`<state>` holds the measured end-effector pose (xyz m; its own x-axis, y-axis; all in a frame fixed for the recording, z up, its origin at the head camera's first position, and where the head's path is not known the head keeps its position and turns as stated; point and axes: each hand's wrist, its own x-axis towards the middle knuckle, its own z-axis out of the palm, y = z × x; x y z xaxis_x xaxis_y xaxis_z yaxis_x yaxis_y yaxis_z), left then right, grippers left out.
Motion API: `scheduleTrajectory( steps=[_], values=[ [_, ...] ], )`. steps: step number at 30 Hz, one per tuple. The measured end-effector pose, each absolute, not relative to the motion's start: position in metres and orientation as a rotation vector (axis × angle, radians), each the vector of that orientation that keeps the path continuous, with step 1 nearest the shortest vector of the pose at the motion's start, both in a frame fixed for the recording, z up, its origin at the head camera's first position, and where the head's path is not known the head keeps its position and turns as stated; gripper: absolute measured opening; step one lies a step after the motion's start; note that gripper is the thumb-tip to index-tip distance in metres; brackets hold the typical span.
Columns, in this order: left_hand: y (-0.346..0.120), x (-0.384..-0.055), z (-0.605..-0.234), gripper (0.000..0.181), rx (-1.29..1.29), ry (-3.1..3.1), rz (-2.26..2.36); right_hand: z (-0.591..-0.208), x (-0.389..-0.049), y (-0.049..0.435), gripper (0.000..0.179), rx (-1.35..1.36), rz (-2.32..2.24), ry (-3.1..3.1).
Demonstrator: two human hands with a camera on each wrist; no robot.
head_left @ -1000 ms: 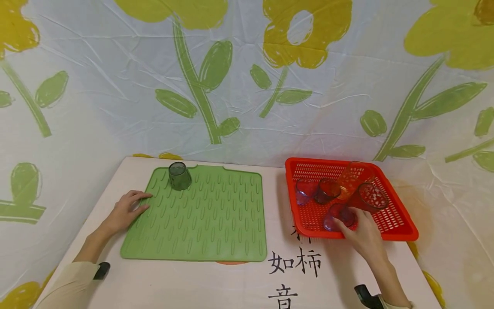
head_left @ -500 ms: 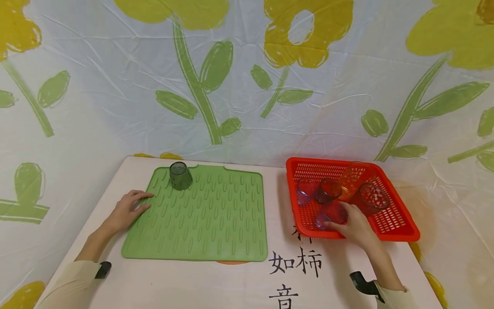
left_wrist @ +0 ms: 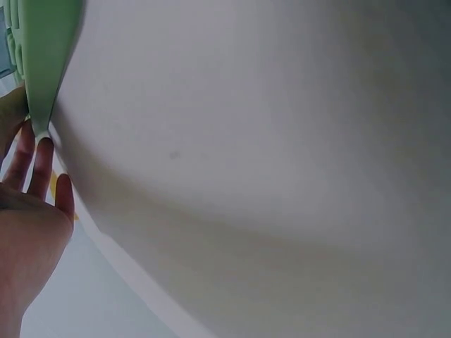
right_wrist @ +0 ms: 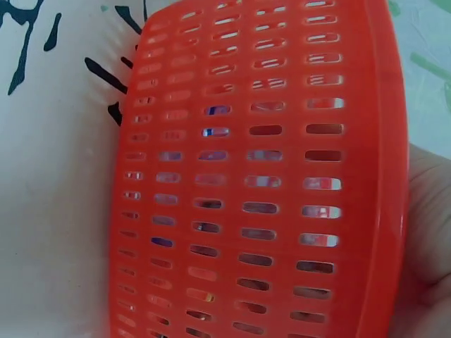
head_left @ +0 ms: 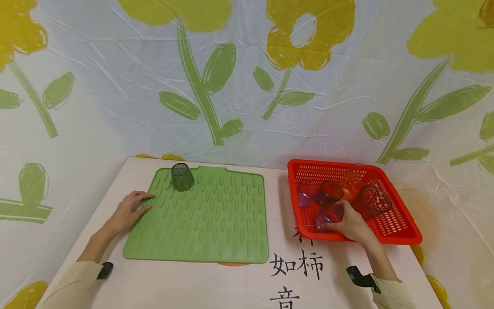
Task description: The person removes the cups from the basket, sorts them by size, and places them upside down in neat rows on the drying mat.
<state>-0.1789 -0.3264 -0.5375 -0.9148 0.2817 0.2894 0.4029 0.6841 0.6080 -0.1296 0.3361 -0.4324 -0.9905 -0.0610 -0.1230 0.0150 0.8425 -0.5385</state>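
Observation:
In the head view my right hand (head_left: 355, 224) reaches over the near rim of a red plastic basket (head_left: 399, 235) and grips a small purple-tinted drinking glass (head_left: 326, 218), thumb on its near side. Part of the glass hides behind the fingers. Over at the left, my left hand (head_left: 129, 211) rests on the left edge of a green ribbed mat (head_left: 200, 214), fingers relaxed. The left wrist view shows its fingers (left_wrist: 42, 165) at the mat's edge. Upside down at the mat's back left stands a grey glass (head_left: 182, 178).
Several more glasses lie in the basket: a purple one (head_left: 307, 193), a dark one (head_left: 330, 192), a clear tall one (head_left: 356, 178) and a large dark one (head_left: 374, 201). A patterned cloth wall (head_left: 247, 86) rises behind the table. In the right wrist view the basket wall (right_wrist: 366, 211) hides most of the hand.
My right hand has shifted slightly left inside the basket and changed its hold on the purple glass, which has turned. The left hand has stayed on the mat's edge.

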Motion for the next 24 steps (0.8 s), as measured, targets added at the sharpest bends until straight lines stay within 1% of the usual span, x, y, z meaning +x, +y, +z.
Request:
scheduleTrajectory(
  steps=[6, 10, 14, 24],
  values=[
    [-0.3271, -0.1800, -0.5390, 0.034, -0.570, -2.714, -1.039, -0.4351, -0.1265, 0.3389, 0.075, -0.033, -1.009, 2.950],
    [-0.3284, -0.1808, -0.5393, 0.034, -0.578, -2.713, -1.040, -0.4339, -0.1252, 0.3390, 0.071, -0.105, -1.265, 2.915],
    [-0.3283, -0.1820, -0.5388, 0.034, -0.581, -2.719, -1.049, -0.4328, -0.1239, 0.3375, 0.070, -0.137, -1.509, 2.838],
    [-0.3280, -0.1799, -0.5381, 0.034, -0.566, -2.721, -1.051, -0.4281, -0.1264, 0.3321, 0.066, -0.218, -1.871, 2.637]
  ],
)
